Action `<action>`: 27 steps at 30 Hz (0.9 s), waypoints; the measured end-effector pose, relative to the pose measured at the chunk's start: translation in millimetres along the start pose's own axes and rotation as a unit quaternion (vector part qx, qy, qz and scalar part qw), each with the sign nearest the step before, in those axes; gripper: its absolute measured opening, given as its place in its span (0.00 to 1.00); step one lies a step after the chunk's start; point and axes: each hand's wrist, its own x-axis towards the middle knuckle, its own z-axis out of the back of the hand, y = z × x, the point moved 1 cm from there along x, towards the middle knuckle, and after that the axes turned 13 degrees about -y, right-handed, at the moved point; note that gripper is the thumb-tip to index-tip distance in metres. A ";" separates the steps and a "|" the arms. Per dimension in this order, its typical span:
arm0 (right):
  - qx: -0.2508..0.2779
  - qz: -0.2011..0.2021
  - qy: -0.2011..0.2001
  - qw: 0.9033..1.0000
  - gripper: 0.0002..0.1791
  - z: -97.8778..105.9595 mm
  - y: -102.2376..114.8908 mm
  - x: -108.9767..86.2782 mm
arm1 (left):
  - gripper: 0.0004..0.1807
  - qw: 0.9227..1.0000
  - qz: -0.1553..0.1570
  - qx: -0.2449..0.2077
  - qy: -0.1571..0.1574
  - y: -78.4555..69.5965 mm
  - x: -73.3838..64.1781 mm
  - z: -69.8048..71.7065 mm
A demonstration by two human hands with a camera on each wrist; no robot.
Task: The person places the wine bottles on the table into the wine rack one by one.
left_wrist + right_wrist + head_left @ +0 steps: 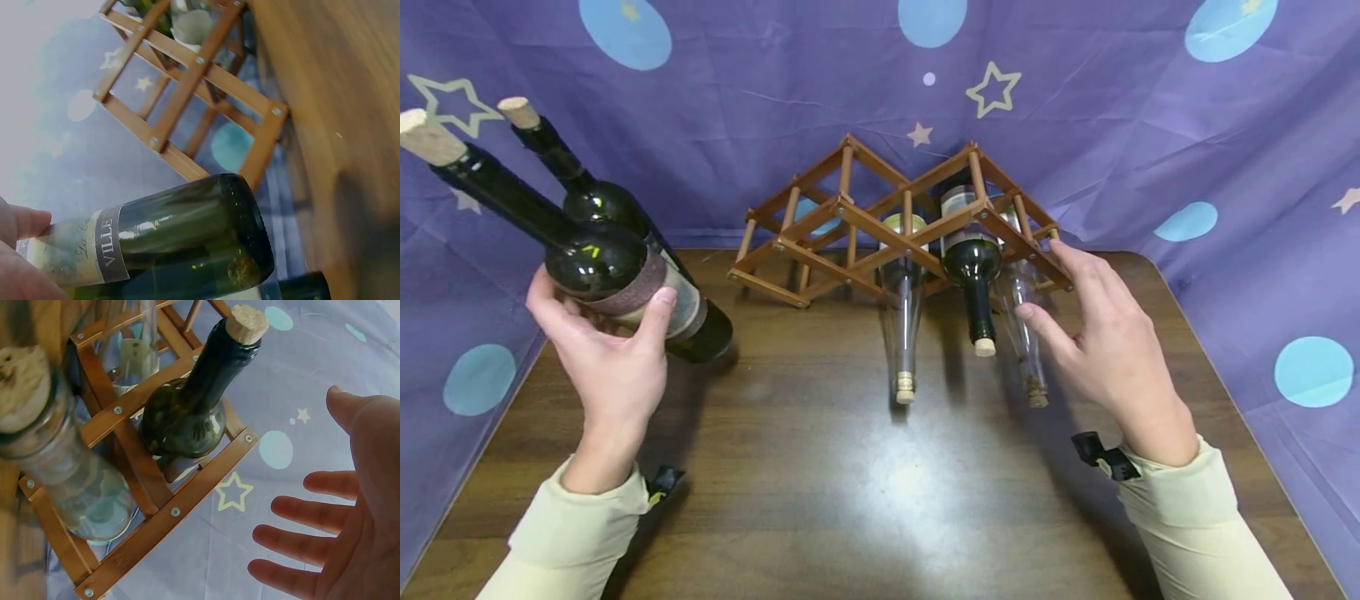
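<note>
My left hand (606, 358) grips a dark green wine bottle (595, 258) round its labelled body, thumb across the label. The bottle is corked, neck up, and in the left wrist view its base is raised off the table. A second dark corked bottle (602, 204) stands upright just behind it. My right hand (1108, 342) is beside the right end of the wooden wine rack (874, 227), fingers extended, holding nothing. In the rack lie a clear corked bottle (908, 325), a dark green one (973, 267) and another clear one (1022, 308), necks toward me.
The rack stands at the back of the brown wooden table (820, 467), its left cells holding no bottles. Behind and beside the table hangs a purple cloth (760, 92) with stars and blue dots. Light reflects off the tabletop in the middle.
</note>
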 end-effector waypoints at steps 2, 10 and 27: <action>0.003 0.000 0.001 1.000 0.43 0.0 2.4 0.9 | 0.47 1.000 0.008 -0.006 0.003 -0.5 -2.1 -2.8; 0.021 0.020 -0.007 1.000 0.45 -2.8 13.4 5.6 | 0.48 0.999 0.010 -0.034 0.018 0.2 -9.9 -17.1; 0.068 0.057 -0.036 0.995 0.46 -15.2 42.6 19.4 | 0.47 0.995 0.006 -0.078 0.064 -11.0 -38.9 -77.2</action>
